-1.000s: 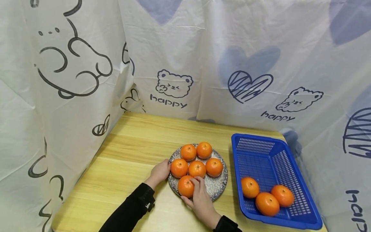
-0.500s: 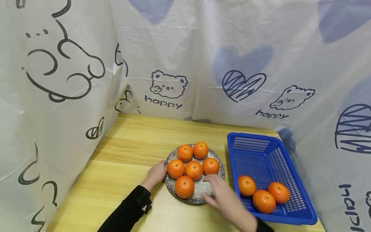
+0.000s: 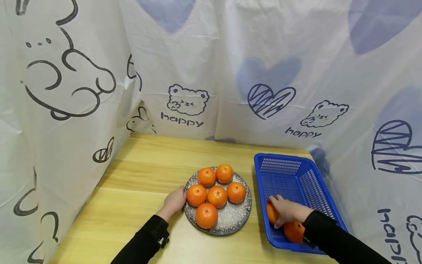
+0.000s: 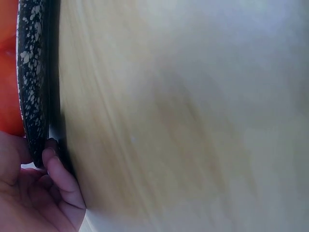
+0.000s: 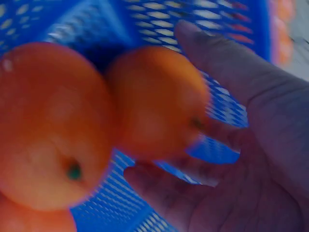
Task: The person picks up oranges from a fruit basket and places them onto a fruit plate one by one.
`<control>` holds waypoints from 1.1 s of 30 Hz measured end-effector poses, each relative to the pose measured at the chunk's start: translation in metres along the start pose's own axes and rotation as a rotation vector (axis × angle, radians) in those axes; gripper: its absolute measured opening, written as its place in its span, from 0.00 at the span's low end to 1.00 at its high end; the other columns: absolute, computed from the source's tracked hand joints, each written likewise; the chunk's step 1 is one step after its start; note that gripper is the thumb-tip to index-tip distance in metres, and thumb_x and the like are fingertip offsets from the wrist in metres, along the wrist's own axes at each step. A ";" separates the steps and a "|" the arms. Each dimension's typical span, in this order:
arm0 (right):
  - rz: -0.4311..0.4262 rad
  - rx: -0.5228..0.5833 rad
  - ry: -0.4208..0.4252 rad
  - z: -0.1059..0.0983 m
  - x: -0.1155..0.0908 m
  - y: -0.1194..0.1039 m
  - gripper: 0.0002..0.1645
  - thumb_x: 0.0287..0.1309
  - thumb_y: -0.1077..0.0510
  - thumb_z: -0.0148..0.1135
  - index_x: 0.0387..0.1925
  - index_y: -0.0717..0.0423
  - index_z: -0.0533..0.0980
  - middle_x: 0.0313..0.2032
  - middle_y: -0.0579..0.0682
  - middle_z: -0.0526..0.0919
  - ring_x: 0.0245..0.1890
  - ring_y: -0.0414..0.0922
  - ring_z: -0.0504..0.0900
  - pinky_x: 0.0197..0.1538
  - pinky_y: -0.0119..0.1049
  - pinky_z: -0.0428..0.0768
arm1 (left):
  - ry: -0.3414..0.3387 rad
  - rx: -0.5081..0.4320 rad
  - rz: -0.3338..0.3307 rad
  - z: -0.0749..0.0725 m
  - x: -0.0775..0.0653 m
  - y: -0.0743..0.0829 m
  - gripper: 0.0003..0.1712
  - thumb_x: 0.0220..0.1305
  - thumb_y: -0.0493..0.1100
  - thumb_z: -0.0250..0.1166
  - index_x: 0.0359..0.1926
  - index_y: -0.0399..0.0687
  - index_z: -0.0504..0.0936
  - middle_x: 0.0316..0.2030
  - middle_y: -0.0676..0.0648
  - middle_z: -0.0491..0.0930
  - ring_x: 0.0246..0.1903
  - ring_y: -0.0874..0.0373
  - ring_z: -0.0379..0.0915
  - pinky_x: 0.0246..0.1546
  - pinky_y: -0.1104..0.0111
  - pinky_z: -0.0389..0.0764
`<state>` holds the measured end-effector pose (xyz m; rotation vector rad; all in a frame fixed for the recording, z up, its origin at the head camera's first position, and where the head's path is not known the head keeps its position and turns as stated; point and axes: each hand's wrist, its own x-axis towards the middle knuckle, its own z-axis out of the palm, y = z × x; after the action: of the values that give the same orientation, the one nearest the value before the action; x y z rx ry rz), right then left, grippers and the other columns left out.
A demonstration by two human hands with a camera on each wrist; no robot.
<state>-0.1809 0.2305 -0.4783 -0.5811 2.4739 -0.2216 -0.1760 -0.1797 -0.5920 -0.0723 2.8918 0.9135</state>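
while my left hand (image 3: 176, 200) pinches the rim of the speckled plate (image 3: 230, 220), my right hand (image 3: 287, 211) is down in the blue basket (image 3: 258, 187), thumb and fingers spread wide about an orange (image 5: 157, 104) by its left wall; whether any fingertip touches the skin, i can't tell. and here's the danger: a second orange (image 5: 53, 130) crowds right beside it, so a careless squeeze could knock that one, or send the smooth, round fruit slipping out of my grasp. over on the plate, six oranges (image 3: 217, 196) sit loose, and a stray tug from my left hand might set one rolling.
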 end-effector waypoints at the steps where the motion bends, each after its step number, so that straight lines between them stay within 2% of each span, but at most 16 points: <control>1: 0.014 -0.034 -0.020 0.006 0.005 0.000 0.53 0.36 0.54 0.81 0.62 0.65 0.63 0.55 0.67 0.68 0.50 0.64 0.74 0.49 0.61 0.75 | 0.000 0.005 0.003 0.000 -0.001 -0.001 0.15 0.73 0.47 0.50 0.45 0.41 0.76 0.39 0.39 0.82 0.40 0.42 0.80 0.37 0.52 0.79; 4: 0.039 -0.122 -0.032 0.016 0.016 0.000 0.56 0.34 0.55 0.83 0.63 0.66 0.62 0.57 0.67 0.68 0.51 0.67 0.74 0.50 0.62 0.75 | 0.005 0.011 0.011 0.001 -0.001 0.000 0.15 0.73 0.47 0.50 0.44 0.41 0.76 0.38 0.38 0.82 0.39 0.42 0.80 0.36 0.52 0.78; 7: 0.044 -0.148 -0.021 0.016 0.019 0.001 0.55 0.34 0.56 0.82 0.63 0.66 0.62 0.57 0.67 0.69 0.51 0.66 0.74 0.51 0.62 0.74 | 0.010 0.010 0.013 0.001 0.000 0.002 0.14 0.73 0.48 0.50 0.43 0.42 0.75 0.37 0.38 0.82 0.39 0.41 0.80 0.34 0.53 0.78; 11: 0.019 -0.084 0.006 0.008 0.013 0.002 0.54 0.32 0.56 0.82 0.60 0.65 0.61 0.55 0.65 0.73 0.49 0.61 0.77 0.52 0.57 0.75 | 0.006 0.018 0.007 0.002 -0.001 0.003 0.13 0.73 0.47 0.51 0.42 0.42 0.75 0.36 0.39 0.82 0.38 0.42 0.80 0.33 0.53 0.78; 14: 0.023 -0.026 0.081 -0.004 0.002 -0.003 0.51 0.29 0.57 0.82 0.54 0.60 0.61 0.43 0.57 0.78 0.38 0.52 0.78 0.42 0.48 0.77 | -0.004 0.029 0.008 0.001 -0.002 0.002 0.13 0.72 0.47 0.51 0.42 0.42 0.75 0.36 0.39 0.82 0.37 0.42 0.80 0.33 0.54 0.78; 16: 0.016 -0.033 0.180 -0.017 -0.007 -0.010 0.48 0.27 0.56 0.83 0.50 0.55 0.61 0.36 0.51 0.77 0.31 0.48 0.75 0.34 0.44 0.75 | -0.002 0.029 0.006 0.000 -0.002 0.002 0.13 0.72 0.47 0.51 0.42 0.42 0.75 0.36 0.38 0.82 0.37 0.42 0.80 0.33 0.54 0.78; 18: 0.023 -0.063 0.293 -0.031 -0.017 -0.021 0.47 0.29 0.53 0.83 0.50 0.54 0.63 0.34 0.52 0.75 0.29 0.48 0.74 0.30 0.41 0.73 | 0.005 0.027 0.005 -0.001 -0.002 0.001 0.13 0.72 0.46 0.51 0.42 0.41 0.75 0.36 0.38 0.82 0.37 0.41 0.80 0.32 0.53 0.78; 21: 0.038 -0.105 0.479 -0.048 -0.032 -0.038 0.47 0.34 0.46 0.82 0.54 0.54 0.64 0.40 0.58 0.75 0.32 0.53 0.74 0.30 0.43 0.75 | 0.007 0.025 0.000 -0.003 -0.003 0.001 0.13 0.73 0.47 0.51 0.43 0.41 0.75 0.36 0.38 0.82 0.38 0.41 0.80 0.33 0.53 0.78; 24: 0.067 -0.062 0.656 -0.054 -0.045 -0.060 0.48 0.39 0.43 0.78 0.60 0.52 0.65 0.47 0.63 0.73 0.39 0.59 0.74 0.32 0.49 0.77 | -0.002 0.024 0.002 -0.003 -0.003 0.002 0.14 0.73 0.47 0.50 0.43 0.41 0.75 0.37 0.38 0.82 0.38 0.42 0.80 0.33 0.53 0.78; 27: 0.016 0.009 0.868 -0.045 -0.048 -0.084 0.49 0.41 0.44 0.78 0.64 0.50 0.65 0.52 0.64 0.71 0.43 0.61 0.73 0.35 0.53 0.78 | -0.005 0.022 0.002 -0.003 -0.002 0.001 0.14 0.73 0.47 0.50 0.43 0.41 0.75 0.37 0.38 0.82 0.38 0.41 0.80 0.34 0.53 0.78; 30: -0.108 0.057 1.071 -0.023 -0.043 -0.108 0.51 0.37 0.48 0.80 0.64 0.52 0.66 0.53 0.64 0.71 0.45 0.61 0.73 0.37 0.55 0.79 | -0.003 0.028 0.006 -0.002 -0.002 0.000 0.14 0.73 0.47 0.50 0.43 0.41 0.75 0.37 0.38 0.82 0.38 0.42 0.81 0.34 0.53 0.78; 32: -0.169 0.069 1.141 -0.004 -0.038 -0.120 0.53 0.36 0.49 0.81 0.64 0.54 0.65 0.54 0.64 0.70 0.47 0.60 0.73 0.39 0.56 0.80 | -0.002 0.031 0.007 -0.001 -0.002 0.000 0.13 0.73 0.47 0.50 0.43 0.41 0.75 0.37 0.38 0.82 0.38 0.43 0.81 0.33 0.54 0.78; 33: -0.183 0.080 1.149 0.005 -0.035 -0.126 0.53 0.36 0.49 0.80 0.64 0.55 0.65 0.54 0.63 0.70 0.48 0.60 0.72 0.40 0.56 0.81 | -0.001 0.031 0.008 -0.001 -0.001 0.000 0.13 0.73 0.47 0.50 0.43 0.42 0.75 0.37 0.39 0.82 0.37 0.43 0.81 0.33 0.54 0.78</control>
<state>-0.1069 0.1340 -0.4295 -0.7824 3.4562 -0.9403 -0.1747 -0.1803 -0.5906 -0.0582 2.9062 0.8685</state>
